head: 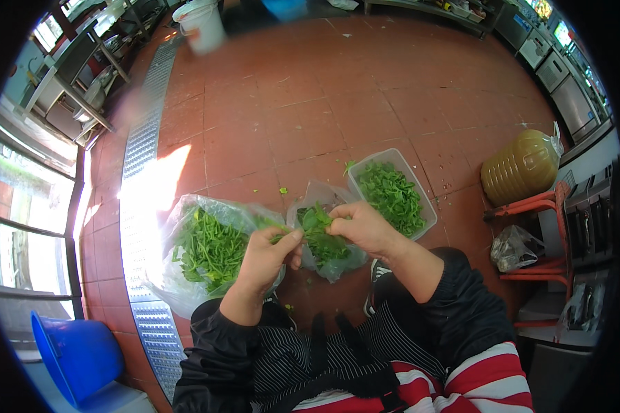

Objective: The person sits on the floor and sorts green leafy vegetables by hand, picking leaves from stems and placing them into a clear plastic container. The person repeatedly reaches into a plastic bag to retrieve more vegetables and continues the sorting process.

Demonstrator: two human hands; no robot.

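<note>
My left hand [274, 250] pinches the stem of a leafy green sprig between thumb and fingers. The fingers of my right hand [361, 227] grip the leafy part of the same sprig [316, 219]. Below my hands lies a small clear plastic bag [333, 271] with green leaves in it. To the left, a large clear plastic bag [186, 294] holds a heap of leafy green stems [214, 250]. A rectangular translucent plastic container [431, 214] full of picked green leaves [390, 196] stands beyond my right hand on the tiled floor.
A metal drain grate [144, 155] runs along the left, near a blue plastic bucket [77, 356]. A large plastic jug of brownish liquid [522, 165] sits at the right by a red metal rack [537, 279]. A white bucket [201, 26] stands far off; a few leaf scraps lie on the floor.
</note>
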